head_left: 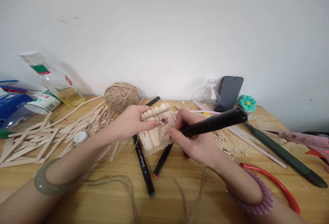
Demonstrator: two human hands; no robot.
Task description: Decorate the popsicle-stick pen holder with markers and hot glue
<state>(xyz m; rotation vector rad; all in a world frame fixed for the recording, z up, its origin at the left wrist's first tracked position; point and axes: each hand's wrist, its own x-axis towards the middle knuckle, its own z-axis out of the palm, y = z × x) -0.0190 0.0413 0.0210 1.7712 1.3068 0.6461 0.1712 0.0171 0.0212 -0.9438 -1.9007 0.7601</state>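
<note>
My left hand (136, 123) grips the upper left of a small holder made of wooden craft sticks (150, 135), tilted above the table. Twine bands run along its top and bottom edges, and a dark red flower (163, 120) shows on its face. In my right hand (195, 141) is a black marker pen (213, 123), its tip end close to the holder's right side; the tip itself is hidden by my fingers. Beneath the holder lie two more black markers, one with a grey end (145, 172) and one with an orange end (161, 162).
Loose craft sticks (33, 141) and a twine ball (121, 96) lie left, near a glass bottle (61, 83). At the back right stand a phone (229, 93) and a clear plastic bottle (208, 95). A green-handled tool (285, 152), red-handled scissors (277, 179) and a pink glue gun (303, 138) are right.
</note>
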